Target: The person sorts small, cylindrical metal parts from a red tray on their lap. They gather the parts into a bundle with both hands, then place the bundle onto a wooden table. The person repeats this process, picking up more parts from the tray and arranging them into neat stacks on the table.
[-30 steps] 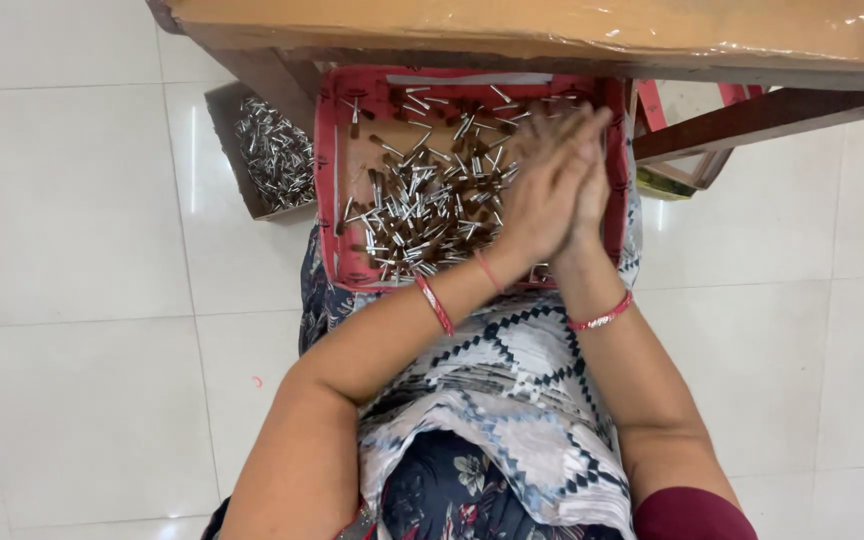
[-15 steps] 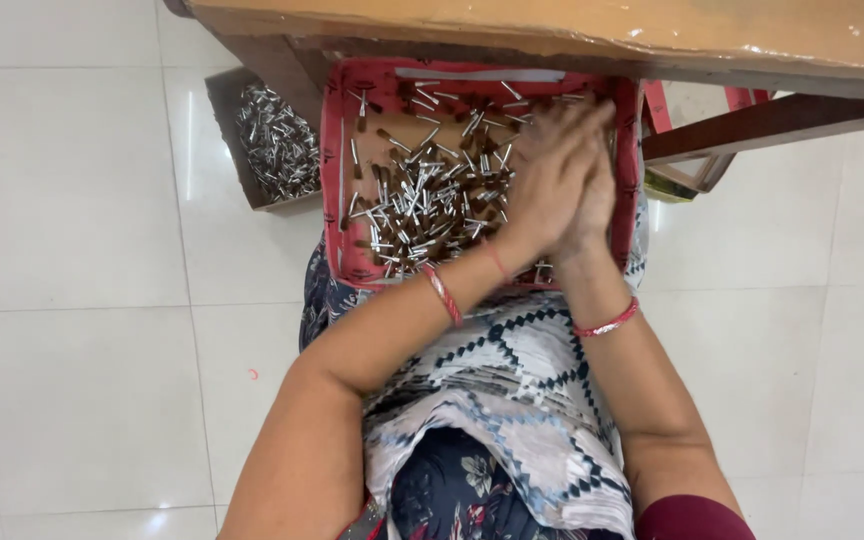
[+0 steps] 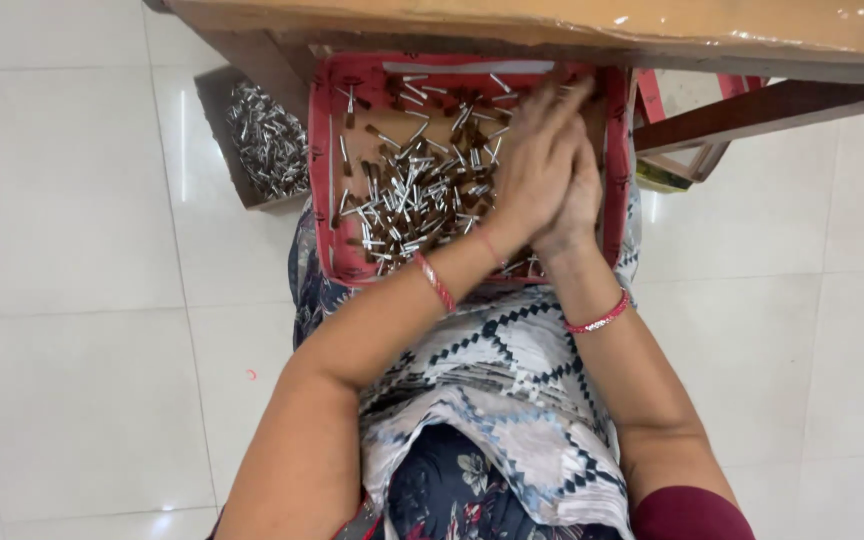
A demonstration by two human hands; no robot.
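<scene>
A red shallow tray (image 3: 320, 170) rests on my lap, filled with several small silver metal pins and brown pieces (image 3: 407, 195). Both hands hover over the tray's right half, pressed flat palm to palm. My left hand (image 3: 530, 165) lies on top with its blurred fingers pointing to the far edge. My right hand (image 3: 580, 212) sits under and to the right of it. Anything between the palms is hidden. Each wrist wears a red bangle.
A brown cardboard box (image 3: 214, 100) holding more silver pins stands on the white tiled floor to the left of the tray. A wooden table edge (image 3: 552, 25) runs across the top, with a brown wooden bar (image 3: 782, 105) at the right. A patterned cloth (image 3: 502, 400) covers my lap.
The hands stay pressed together over the tray and slide slightly against each other; the left fingers now reach a little further toward the far edge.
</scene>
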